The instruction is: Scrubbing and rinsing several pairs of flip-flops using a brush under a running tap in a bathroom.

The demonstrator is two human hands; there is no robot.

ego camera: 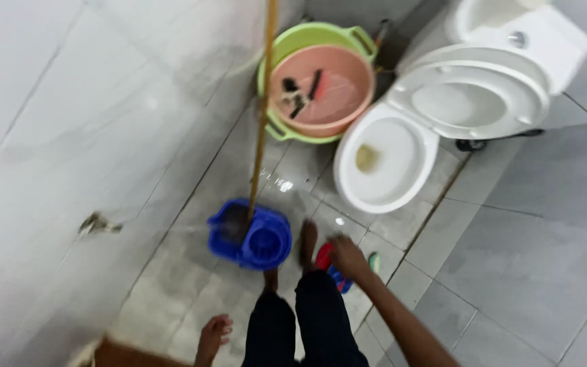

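My right hand [348, 257] reaches down to the tiled floor, its fingers curled over a small red and blue object [327, 261] with a green part [374, 261] beside it; blur hides its exact shape. My bare foot [307, 241] stands just left of it, and my dark trouser legs [307, 326] fill the bottom centre. My left hand [213, 334] hangs low at the bottom left with fingers apart, holding nothing, next to a brown thing [123, 355] at the frame's edge.
A blue mop bucket [249, 234] stands left of my foot, with a long wooden handle [263, 102] rising from it. Behind are a green basin [293, 37] holding a pink basin [334, 102], and a white toilet [382, 160] with its seat up. A tiled wall [69, 136] is on the left.
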